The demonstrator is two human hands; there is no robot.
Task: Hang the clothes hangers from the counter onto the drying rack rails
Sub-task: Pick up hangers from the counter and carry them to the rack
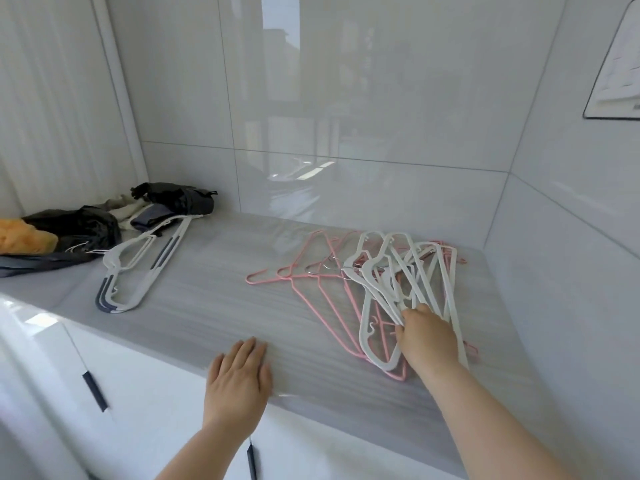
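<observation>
while left hand (239,372) lies flat, fingers straight, on counter (207,299), right hand (427,337) fingers (414,311) curl round white hangers (391,265).

Your counter (214,306) wears a grey striped cover, and 2 lots of hangers lie on it. On the right is a tangle of pink and white hangers (372,292); on the left, a stack of white-and-navy hangers (162,259) — behind them, a heap of clothes (86,223). Your left hand (239,372) rests flat on the front edge.
</observation>
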